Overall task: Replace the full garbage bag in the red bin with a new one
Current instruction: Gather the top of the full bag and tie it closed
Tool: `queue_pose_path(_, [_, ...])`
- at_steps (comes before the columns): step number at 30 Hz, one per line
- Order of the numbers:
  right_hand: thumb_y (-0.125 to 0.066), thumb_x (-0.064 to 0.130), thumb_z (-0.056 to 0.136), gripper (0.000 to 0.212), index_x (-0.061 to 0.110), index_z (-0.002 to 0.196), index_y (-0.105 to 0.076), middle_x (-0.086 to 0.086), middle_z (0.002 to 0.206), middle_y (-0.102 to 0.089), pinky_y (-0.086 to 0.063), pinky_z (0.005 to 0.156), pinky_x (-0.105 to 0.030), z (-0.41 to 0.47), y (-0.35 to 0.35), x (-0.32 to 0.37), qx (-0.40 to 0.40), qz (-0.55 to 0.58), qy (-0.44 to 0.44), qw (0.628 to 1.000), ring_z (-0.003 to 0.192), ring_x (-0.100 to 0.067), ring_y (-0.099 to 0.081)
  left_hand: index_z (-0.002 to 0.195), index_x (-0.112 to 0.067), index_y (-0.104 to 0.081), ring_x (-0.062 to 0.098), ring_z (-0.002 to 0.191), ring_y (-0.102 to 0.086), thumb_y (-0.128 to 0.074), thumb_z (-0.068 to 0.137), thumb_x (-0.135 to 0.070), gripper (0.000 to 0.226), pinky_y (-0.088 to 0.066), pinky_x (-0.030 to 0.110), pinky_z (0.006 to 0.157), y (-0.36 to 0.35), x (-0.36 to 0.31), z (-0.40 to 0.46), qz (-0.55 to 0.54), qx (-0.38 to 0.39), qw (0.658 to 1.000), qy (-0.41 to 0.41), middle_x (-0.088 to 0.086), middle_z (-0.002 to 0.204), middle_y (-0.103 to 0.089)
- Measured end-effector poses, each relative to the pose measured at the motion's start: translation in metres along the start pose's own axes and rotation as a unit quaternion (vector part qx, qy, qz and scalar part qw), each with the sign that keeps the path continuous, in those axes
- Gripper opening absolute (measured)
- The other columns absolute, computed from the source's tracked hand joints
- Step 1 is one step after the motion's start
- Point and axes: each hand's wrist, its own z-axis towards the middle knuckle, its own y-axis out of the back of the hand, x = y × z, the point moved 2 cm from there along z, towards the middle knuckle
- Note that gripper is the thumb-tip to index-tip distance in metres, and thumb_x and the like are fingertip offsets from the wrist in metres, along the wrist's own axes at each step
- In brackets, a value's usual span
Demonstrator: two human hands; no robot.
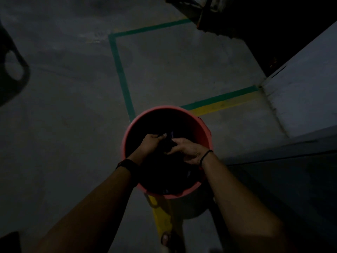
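Observation:
The red bin (128, 132) stands on the concrete floor below me, its round rim lit and its inside very dark. A black garbage bag (164, 172) fills the near part of the bin. My left hand (150, 144) grips a gathered bit of the bag's top over the middle of the bin. My right hand (187, 151) pinches the same black plastic just to the right, fingers curled round it. The two hands nearly touch. How the bag lies deeper in the bin is lost in shadow.
Green (120, 70) and yellow (224, 105) floor lines run around the bin. A pale wall or cabinet (300, 92) rises at the right. A dark object (12, 66) sits at the left edge. My sandalled foot (166, 238) is near the bin's base.

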Motion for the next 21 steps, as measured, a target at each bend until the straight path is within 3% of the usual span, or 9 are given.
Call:
queue_pose_path(3, [-0.066,0.012,0.089,0.010,0.009,0.098,-0.069,-0.006,0.090,-0.072,-0.055,0.079,-0.027,-0.001,-0.007,-0.003,-0.053,-0.003,0.061,0.997,0.089,-0.020,-0.068,0.064,-0.008,-0.059,0.006,0.042,-0.055,-0.054,0.098,-0.014,0.035,-0.043,0.011,0.041,-0.001,0.000,0.001,-0.012,0.007,1.000,0.021,-0.005,0.039,-0.059])
queue_pose_path(6, [-0.060,0.039,0.092,0.035,0.006,0.087,-0.069,-0.006,0.082,-0.071,-0.055,0.079,-0.031,0.004,-0.008,-0.005,-0.133,0.028,0.086,0.987,0.080,-0.020,-0.068,0.061,-0.007,-0.060,0.009,0.046,-0.050,-0.053,0.098,-0.020,0.040,-0.041,0.010,0.043,0.000,0.000,0.002,0.013,0.012,1.000,0.024,-0.006,0.042,-0.057])
queue_pose_path(9, [-0.046,0.051,0.096,0.055,0.006,0.075,-0.071,-0.015,0.080,-0.070,-0.053,0.077,-0.039,0.010,-0.005,-0.004,-0.230,-0.073,0.083,0.967,0.076,-0.029,-0.066,0.070,-0.005,-0.061,0.008,0.042,-0.055,-0.052,0.099,-0.019,0.034,-0.044,0.014,0.042,0.001,0.003,0.000,-0.023,-0.008,0.999,0.032,0.004,0.056,-0.059])
queue_pose_path(12, [-0.039,0.049,0.099,0.053,0.005,0.086,-0.066,-0.012,0.081,-0.063,-0.045,0.069,-0.033,0.012,-0.004,0.003,-0.334,-0.165,0.101,0.922,0.075,-0.029,-0.059,0.096,-0.005,-0.067,0.014,0.066,-0.065,-0.052,0.098,-0.016,0.019,-0.049,0.020,0.059,0.011,0.007,0.004,0.000,-0.093,0.996,0.010,0.007,0.080,-0.064])
queue_pose_path(14, [-0.040,0.040,0.101,0.049,-0.002,0.104,-0.063,-0.018,0.099,-0.064,-0.042,0.076,-0.033,0.009,0.002,0.006,-0.435,-0.180,0.120,0.874,0.091,-0.032,-0.060,0.115,-0.002,-0.066,0.022,0.081,-0.062,-0.051,0.098,-0.013,0.026,-0.045,0.025,0.069,0.023,0.011,0.008,0.013,-0.170,0.985,-0.005,0.010,0.094,-0.068])
queue_pose_path(17, [-0.040,0.034,0.102,0.049,-0.010,0.100,-0.062,-0.028,0.105,-0.065,-0.039,0.069,-0.033,0.004,0.014,0.000,-0.531,-0.234,0.120,0.806,0.096,-0.040,-0.062,0.121,0.001,-0.062,0.028,0.088,-0.059,-0.044,0.096,-0.005,0.032,-0.043,0.028,0.076,0.032,0.017,0.004,0.025,-0.238,0.971,0.003,0.019,0.112,-0.066])
queue_pose_path(21, [-0.037,0.034,0.103,0.052,-0.009,0.104,-0.065,-0.029,0.107,-0.066,-0.048,0.074,-0.036,0.003,0.036,-0.024,-0.561,-0.231,0.009,0.795,0.094,-0.041,-0.065,0.126,0.008,-0.056,0.037,0.108,-0.058,-0.044,0.092,-0.002,0.037,-0.044,0.031,0.086,0.044,0.047,0.001,0.022,-0.315,0.946,0.075,0.021,0.123,-0.060])
